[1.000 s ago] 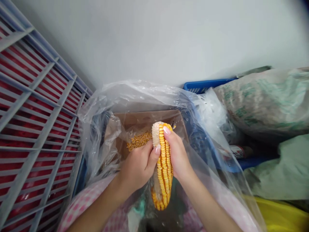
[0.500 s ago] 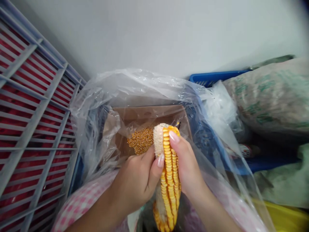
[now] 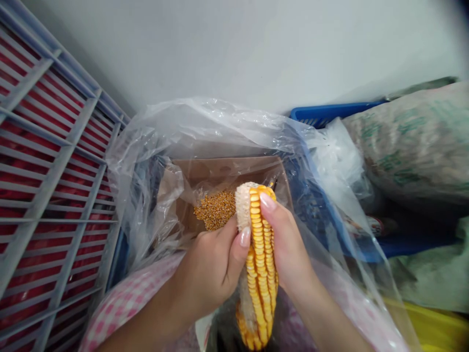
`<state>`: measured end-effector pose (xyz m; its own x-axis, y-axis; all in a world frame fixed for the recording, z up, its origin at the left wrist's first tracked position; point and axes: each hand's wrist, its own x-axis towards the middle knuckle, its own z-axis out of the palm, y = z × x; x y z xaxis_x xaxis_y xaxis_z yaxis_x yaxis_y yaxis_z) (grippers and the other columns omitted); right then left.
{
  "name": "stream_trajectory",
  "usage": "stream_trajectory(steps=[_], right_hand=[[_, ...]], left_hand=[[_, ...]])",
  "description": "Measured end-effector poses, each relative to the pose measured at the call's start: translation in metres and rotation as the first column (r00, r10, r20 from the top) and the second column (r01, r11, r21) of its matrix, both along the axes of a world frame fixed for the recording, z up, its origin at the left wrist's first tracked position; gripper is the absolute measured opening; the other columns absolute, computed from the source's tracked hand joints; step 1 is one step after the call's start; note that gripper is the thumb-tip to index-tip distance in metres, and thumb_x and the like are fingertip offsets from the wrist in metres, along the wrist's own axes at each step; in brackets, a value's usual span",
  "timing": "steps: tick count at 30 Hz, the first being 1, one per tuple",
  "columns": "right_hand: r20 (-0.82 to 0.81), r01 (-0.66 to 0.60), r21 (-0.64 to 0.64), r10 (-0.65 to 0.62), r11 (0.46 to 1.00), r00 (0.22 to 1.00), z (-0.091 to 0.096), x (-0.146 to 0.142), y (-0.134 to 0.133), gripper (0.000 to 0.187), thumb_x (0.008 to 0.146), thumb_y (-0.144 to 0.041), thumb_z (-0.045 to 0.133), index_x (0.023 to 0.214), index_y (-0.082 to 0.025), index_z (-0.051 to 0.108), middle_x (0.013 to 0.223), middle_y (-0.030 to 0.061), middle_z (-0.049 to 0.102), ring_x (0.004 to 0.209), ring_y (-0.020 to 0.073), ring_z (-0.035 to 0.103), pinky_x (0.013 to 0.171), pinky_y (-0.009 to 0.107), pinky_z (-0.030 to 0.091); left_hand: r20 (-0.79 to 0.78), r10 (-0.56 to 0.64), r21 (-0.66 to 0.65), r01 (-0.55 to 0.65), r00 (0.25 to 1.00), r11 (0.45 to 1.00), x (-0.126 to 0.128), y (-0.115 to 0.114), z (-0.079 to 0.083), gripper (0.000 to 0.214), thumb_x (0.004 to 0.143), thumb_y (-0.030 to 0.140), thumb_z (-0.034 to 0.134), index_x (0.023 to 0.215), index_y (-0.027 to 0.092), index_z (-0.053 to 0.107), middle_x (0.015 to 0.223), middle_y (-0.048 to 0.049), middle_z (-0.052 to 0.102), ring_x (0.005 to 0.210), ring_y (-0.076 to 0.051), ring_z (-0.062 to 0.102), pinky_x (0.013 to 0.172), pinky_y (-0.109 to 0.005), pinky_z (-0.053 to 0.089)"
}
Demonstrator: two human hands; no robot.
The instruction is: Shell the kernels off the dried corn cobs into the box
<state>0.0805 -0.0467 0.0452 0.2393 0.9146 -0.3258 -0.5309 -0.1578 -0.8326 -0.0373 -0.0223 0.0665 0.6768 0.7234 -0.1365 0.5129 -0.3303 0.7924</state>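
Observation:
Both my hands grip one corn cob [image 3: 261,274], held lengthwise in front of me. Its left side is bare and pale, while yellow kernels still stand in rows on the right. My left hand [image 3: 216,266] is closed on the bare side, thumb tip against the edge of a kernel row. On the other side my right hand [image 3: 289,244] wraps the cob, its thumb pressing on the kernels near the top end. Beyond the cob, loose kernels [image 3: 214,210] lie heaped in clear plastic over a cardboard box [image 3: 227,168]. Most of my fingers are hidden behind the cob.
A clear plastic bag [image 3: 139,205] lines the container around the box. A grey slatted crate [image 3: 69,142] with red behind it stands at left. On the right are a blue basket [image 3: 337,110], a large printed sack [image 3: 414,142] and something yellow [image 3: 432,325]. A pale wall rises behind.
The view has shifted slightly, so the cob and both hands appear a little further right. My grip and the kernel rows look almost the same.

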Motion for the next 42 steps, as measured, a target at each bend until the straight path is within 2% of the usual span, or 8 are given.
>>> stream_trajectory(steps=[7,12,17,28,35,37,39,42], right_hand=[[-0.021,0.012,0.009,-0.012,1.0,1.0,0.0,-0.002,0.001,0.029,0.072,-0.051,0.057,0.069,-0.022,0.059,0.061,-0.002,0.051,0.055,0.0107,0.043,0.052,0.024,0.038],[0.008,0.027,0.02,-0.027,0.999,1.0,-0.002,-0.007,0.003,0.028,0.072,-0.05,0.057,0.07,-0.023,0.059,0.064,-0.0021,0.054,0.056,0.0108,0.045,0.054,0.024,0.04],[-0.042,0.03,0.007,-0.03,1.0,0.999,-0.004,-0.008,0.003,0.028,0.073,-0.05,0.054,0.075,-0.023,0.06,0.067,-0.0012,0.056,0.058,0.0117,0.048,0.055,0.025,0.041],[-0.063,0.063,0.0,-0.063,0.998,0.996,-0.006,-0.005,0.004,0.027,0.07,-0.048,0.06,0.069,-0.022,0.057,0.063,-0.0027,0.051,0.056,0.0104,0.044,0.055,0.024,0.039],[-0.07,0.116,0.041,-0.113,0.992,0.991,-0.009,-0.004,0.009,0.026,0.072,-0.049,0.055,0.069,-0.023,0.056,0.059,-0.0037,0.049,0.055,0.0106,0.045,0.055,0.023,0.042],[-0.076,0.143,0.045,-0.139,0.989,0.987,-0.011,-0.005,0.011,0.026,0.071,-0.049,0.056,0.073,-0.023,0.057,0.061,-0.0041,0.052,0.056,0.011,0.049,0.057,0.024,0.043],[-0.088,0.161,0.037,-0.157,0.986,0.984,-0.013,-0.004,0.014,0.026,0.072,-0.049,0.056,0.076,-0.023,0.057,0.064,-0.0043,0.054,0.058,0.0112,0.051,0.058,0.024,0.043],[-0.072,0.196,0.009,-0.195,0.981,0.978,-0.015,-0.003,0.017,0.027,0.071,-0.05,0.056,0.077,-0.023,0.057,0.065,-0.0043,0.054,0.058,0.0113,0.05,0.056,0.024,0.041]], left_hand=[[0.035,0.064,-0.059,-0.062,0.997,0.996,0.001,-0.003,-0.002,0.037,0.091,0.036,0.022,0.099,0.018,0.053,0.08,-0.0047,0.065,0.068,-0.016,0.059,0.061,-0.027,0.041],[0.029,0.152,-0.1,-0.149,0.988,0.984,0.001,-0.005,-0.007,0.035,0.086,0.048,0.033,0.097,0.019,0.051,0.074,-0.002,0.064,0.063,-0.016,0.059,0.053,-0.024,0.038],[0.048,0.182,-0.15,-0.173,0.982,0.973,0.004,-0.005,-0.008,0.033,0.089,0.045,0.027,0.094,0.021,0.049,0.075,0.0004,0.063,0.067,-0.014,0.059,0.059,-0.024,0.04],[0.016,0.159,-0.077,-0.158,0.987,0.985,0.008,-0.005,-0.013,0.04,0.09,0.044,0.018,0.092,0.019,0.05,0.076,-0.0024,0.06,0.069,-0.015,0.057,0.064,-0.027,0.04],[0.035,0.289,-0.047,-0.287,0.957,0.957,0.011,-0.002,-0.015,0.036,0.092,0.038,0.019,0.078,0.02,0.046,0.062,0.0016,0.054,0.058,-0.012,0.052,0.058,-0.024,0.038],[0.0,0.265,-0.052,-0.265,0.964,0.963,0.011,0.002,-0.016,0.035,0.092,0.038,0.02,0.084,0.02,0.05,0.068,0.0007,0.058,0.062,-0.013,0.055,0.06,-0.024,0.039],[-0.078,0.255,-0.04,-0.258,0.964,0.965,0.009,0.008,-0.017,0.034,0.091,0.038,0.023,0.102,0.02,0.05,0.077,-0.0014,0.062,0.069,-0.015,0.059,0.063,-0.027,0.04],[-0.155,0.306,0.06,-0.3,0.939,0.952,0.005,0.013,-0.018,0.042,0.091,0.039,0.025,0.127,0.021,0.036,0.091,-0.0064,0.065,0.081,-0.021,0.062,0.068,-0.031,0.042]])
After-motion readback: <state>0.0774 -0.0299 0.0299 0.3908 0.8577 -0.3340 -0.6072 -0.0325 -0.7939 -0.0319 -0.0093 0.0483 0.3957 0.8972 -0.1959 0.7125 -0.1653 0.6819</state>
